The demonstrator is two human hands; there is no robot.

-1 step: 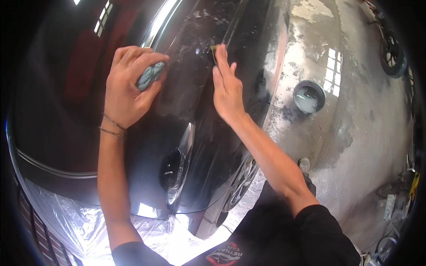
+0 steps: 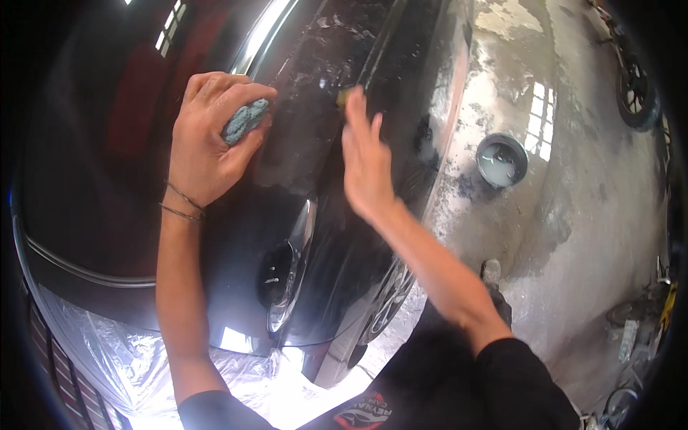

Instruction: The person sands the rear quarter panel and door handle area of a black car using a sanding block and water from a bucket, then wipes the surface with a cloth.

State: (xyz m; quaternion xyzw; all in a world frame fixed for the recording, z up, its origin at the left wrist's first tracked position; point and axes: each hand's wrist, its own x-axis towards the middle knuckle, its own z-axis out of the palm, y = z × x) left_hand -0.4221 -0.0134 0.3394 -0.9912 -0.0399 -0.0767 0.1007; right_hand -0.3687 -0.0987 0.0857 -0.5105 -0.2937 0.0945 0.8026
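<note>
My left hand (image 2: 211, 140) is closed around a crumpled blue-grey cloth (image 2: 246, 122), resting at the dark car's (image 2: 215, 244) side near a bright trim strip. My right hand (image 2: 368, 161) lies along the car's door panel, fingers stretched and pressed together, a little blurred. Under its fingertips shows the edge of a small yellowish pad (image 2: 344, 97); the rest is hidden by the fingers. The panel around the hand looks wet and dull, with pale smears. Between my forearms sits a chrome door handle (image 2: 292, 265).
A dark bucket (image 2: 502, 160) with cloudy liquid stands on the stained concrete floor (image 2: 545, 236) at the right. Clear plastic sheeting (image 2: 122, 358) covers the car's near end. A wheel (image 2: 634, 89) stands at the far right, with clutter below it.
My right hand and the yellowish pad have slid slightly toward me along the panel. My left hand stays nearly in place with the cloth.
</note>
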